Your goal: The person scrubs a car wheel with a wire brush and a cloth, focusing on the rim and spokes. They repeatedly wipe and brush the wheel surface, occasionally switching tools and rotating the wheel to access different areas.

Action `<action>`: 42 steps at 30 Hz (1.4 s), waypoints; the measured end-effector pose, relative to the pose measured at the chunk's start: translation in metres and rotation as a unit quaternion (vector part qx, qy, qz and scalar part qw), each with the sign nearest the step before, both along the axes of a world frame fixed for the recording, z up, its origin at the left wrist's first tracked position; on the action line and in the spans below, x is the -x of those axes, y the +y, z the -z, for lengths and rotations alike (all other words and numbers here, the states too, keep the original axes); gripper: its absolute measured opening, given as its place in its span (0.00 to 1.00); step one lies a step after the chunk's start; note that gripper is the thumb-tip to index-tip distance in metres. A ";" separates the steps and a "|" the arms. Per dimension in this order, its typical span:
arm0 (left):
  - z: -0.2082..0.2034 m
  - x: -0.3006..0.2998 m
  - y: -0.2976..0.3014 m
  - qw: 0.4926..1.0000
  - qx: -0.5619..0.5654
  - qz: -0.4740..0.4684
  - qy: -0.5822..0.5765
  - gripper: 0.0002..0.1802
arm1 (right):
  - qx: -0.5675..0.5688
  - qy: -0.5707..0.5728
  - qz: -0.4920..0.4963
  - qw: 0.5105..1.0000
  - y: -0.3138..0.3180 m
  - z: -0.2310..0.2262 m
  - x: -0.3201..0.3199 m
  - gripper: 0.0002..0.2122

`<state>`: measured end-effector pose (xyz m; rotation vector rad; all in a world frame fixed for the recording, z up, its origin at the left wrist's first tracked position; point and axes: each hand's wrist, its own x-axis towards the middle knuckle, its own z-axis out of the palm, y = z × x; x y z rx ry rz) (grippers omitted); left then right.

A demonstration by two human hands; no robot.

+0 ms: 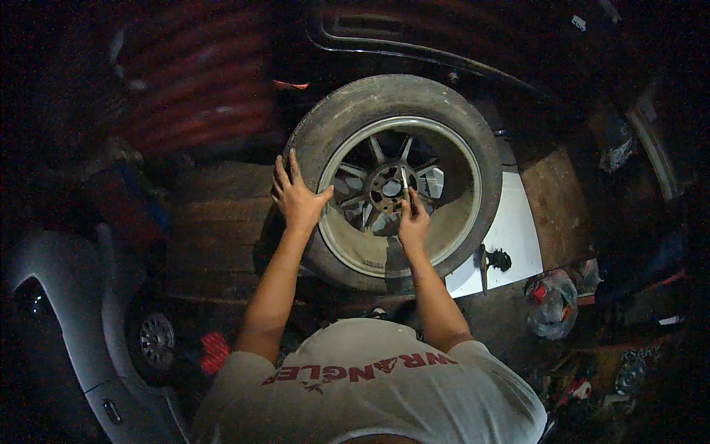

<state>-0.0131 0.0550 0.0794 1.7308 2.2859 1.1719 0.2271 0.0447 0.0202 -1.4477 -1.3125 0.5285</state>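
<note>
Left hand (298, 203) open, fingers fanned over the outer rubber of a large tire (384, 96), thumb reaching onto the lip of the metal wheel (471, 155) it is mounted on; steadying contact, no full grip. Tire and wheel sit directly between and beyond both hands, the hollow side of the wheel facing the wearer. Right hand (414, 222) is inside that hollow, fingers closed around a slim tool (404, 179), its pale end pointing away from the wearer, over the hub (386, 187); kind of tool too small to tell, and whether its tip touches metal cannot be told. Spokes fan out ahead of the right hand. To the left of the left hand, wooden planks (222, 211). Right of the right hand, past the tire, a white sheet (520, 222) with a dark fitting (497, 259) at its near edge; farther right, a brown board (558, 196). Nearer the wearer on that side, a clear plastic bag (552, 314). Well left of and nearer than the left hand, a grey car (63, 311) and a bright red item (214, 352), kind unclear.
</note>
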 end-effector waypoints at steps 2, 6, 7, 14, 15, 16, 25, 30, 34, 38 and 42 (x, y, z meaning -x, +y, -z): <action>0.003 0.000 0.000 1.000 -0.015 0.001 0.004 0.67 | -0.001 -0.023 -0.007 1.000 0.004 0.007 -0.012 0.17; 0.005 0.002 0.000 0.999 -0.028 0.014 0.010 0.67 | 0.101 -0.084 -0.048 0.990 0.030 0.008 -0.023 0.16; 0.004 0.002 -0.001 1.000 -0.024 0.018 0.007 0.67 | 0.112 -0.076 -0.040 0.990 0.039 0.009 -0.022 0.16; 0.006 0.005 0.004 1.000 -0.011 0.014 -0.004 0.64 | 0.209 0.009 -0.025 0.978 0.064 0.019 -0.026 0.15; 0.007 0.005 0.005 1.000 -0.019 0.014 -0.005 0.64 | 0.141 -0.008 -0.012 0.990 0.060 0.016 -0.021 0.14; 0.009 0.007 0.005 1.000 -0.024 0.014 -0.003 0.64 | 0.075 -0.022 0.000 0.997 0.047 0.015 -0.014 0.14; 0.013 0.003 0.003 0.999 -0.045 0.017 -0.020 0.64 | -0.009 0.031 -0.059 0.998 -0.001 0.005 -0.007 0.14; 0.010 -0.003 0.004 1.000 -0.025 0.008 -0.012 0.65 | 0.077 -0.044 -0.038 0.995 0.042 0.036 -0.027 0.15; 0.007 -0.002 0.002 1.000 -0.021 -0.002 0.002 0.66 | 0.111 -0.022 -0.040 0.993 0.053 0.035 -0.024 0.14; 0.006 0.001 0.001 1.000 -0.030 0.003 0.008 0.66 | 0.115 0.000 -0.035 0.993 0.049 0.029 -0.020 0.15; 0.010 0.002 0.005 0.999 -0.031 0.003 0.019 0.64 | 0.050 0.104 0.007 0.993 0.032 0.045 -0.006 0.18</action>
